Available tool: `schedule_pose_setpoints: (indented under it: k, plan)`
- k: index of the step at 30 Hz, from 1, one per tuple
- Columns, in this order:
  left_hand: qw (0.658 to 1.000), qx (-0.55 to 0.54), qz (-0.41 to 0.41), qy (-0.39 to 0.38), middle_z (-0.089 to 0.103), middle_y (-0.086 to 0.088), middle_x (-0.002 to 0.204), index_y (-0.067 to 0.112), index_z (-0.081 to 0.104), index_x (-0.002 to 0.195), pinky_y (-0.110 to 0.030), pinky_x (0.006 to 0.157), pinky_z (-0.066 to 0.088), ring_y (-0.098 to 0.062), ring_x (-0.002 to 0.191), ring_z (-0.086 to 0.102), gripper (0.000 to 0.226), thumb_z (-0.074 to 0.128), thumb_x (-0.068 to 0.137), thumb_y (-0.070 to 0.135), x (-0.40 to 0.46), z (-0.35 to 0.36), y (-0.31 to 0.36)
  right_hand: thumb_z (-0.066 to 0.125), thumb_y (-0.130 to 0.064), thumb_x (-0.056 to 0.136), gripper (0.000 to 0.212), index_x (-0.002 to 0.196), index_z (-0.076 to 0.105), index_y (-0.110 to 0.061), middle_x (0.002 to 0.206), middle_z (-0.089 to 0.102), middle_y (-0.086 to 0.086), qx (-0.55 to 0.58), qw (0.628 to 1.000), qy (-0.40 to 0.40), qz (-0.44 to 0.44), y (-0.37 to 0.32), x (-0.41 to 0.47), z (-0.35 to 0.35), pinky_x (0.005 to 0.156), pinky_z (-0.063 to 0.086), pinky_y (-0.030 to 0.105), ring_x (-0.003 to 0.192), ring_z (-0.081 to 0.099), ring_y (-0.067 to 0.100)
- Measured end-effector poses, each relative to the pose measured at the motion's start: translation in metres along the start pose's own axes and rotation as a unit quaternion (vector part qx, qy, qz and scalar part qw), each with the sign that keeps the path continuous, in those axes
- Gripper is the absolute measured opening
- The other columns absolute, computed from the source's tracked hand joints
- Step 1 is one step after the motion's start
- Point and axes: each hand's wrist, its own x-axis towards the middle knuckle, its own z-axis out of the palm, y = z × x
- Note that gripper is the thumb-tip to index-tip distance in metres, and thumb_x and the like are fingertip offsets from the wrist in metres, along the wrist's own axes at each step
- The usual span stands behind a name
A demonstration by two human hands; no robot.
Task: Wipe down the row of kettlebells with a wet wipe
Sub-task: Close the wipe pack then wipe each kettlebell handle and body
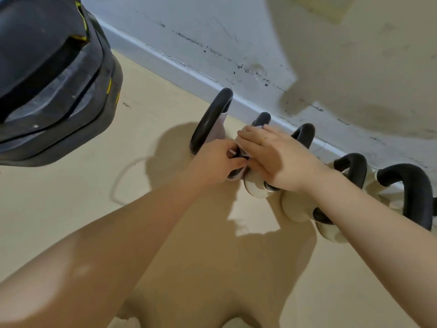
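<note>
A row of kettlebells with black handles and pale bodies stands on the beige floor along the wall. The leftmost kettlebell (211, 118) has the tallest handle. The second kettlebell (258, 191) is mostly hidden under my hands. Three more follow to the right: a third kettlebell (304, 134), a fourth kettlebell (352, 165) and a fifth kettlebell (408, 185). My left hand (216, 163) and my right hand (277, 158) meet over the second one's handle. Both pinch a small white wet wipe (240, 147), which shows only in slivers between the fingers. My right hand wears a ring.
A large dark grey padded object (52, 79) with yellow marks looms at the upper left. The scuffed white wall and baseboard (189, 72) run diagonally behind the kettlebells. A thin cord loop (123, 176) lies on the floor left of my hands.
</note>
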Motion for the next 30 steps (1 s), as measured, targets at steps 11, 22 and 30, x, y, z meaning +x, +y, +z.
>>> schedule_pose_setpoints:
  k: [11,22,30]
  plan:
    - [1.000,0.006,-0.023,-0.001,0.049,0.007,0.060,0.013,0.058,0.080,-0.013,0.053,0.034,-0.009,0.058,0.047,0.011,0.062,0.084,0.023,-0.001,0.001,0.004,0.036,-0.031,0.098,0.032,0.108,0.060,-0.013,0.107,0.063,0.006,-0.008,0.999,0.040,-0.003,0.016,0.013,-0.011,0.086,0.044,0.040,0.100,0.056,0.025]
    - [1.000,0.007,-0.026,0.012,0.048,0.006,0.057,0.006,0.062,0.080,-0.018,0.053,0.033,-0.010,0.056,0.044,0.018,0.064,0.083,0.023,-0.001,0.003,0.002,0.033,-0.021,0.094,0.036,0.120,0.055,-0.011,0.139,0.044,0.007,-0.230,0.967,-0.106,-0.041,0.008,0.033,-0.001,0.115,0.020,0.044,0.137,0.027,0.029]
    - [1.000,0.003,-0.025,-0.005,0.046,0.008,0.055,0.018,0.063,0.085,-0.014,0.050,0.030,-0.007,0.052,0.041,0.003,0.062,0.084,0.020,-0.003,-0.001,0.006,0.044,-0.011,0.088,0.034,0.120,0.055,-0.010,0.119,0.054,0.009,-0.057,0.993,-0.054,0.087,0.046,0.038,-0.013,0.080,0.047,0.040,0.104,0.052,0.034]
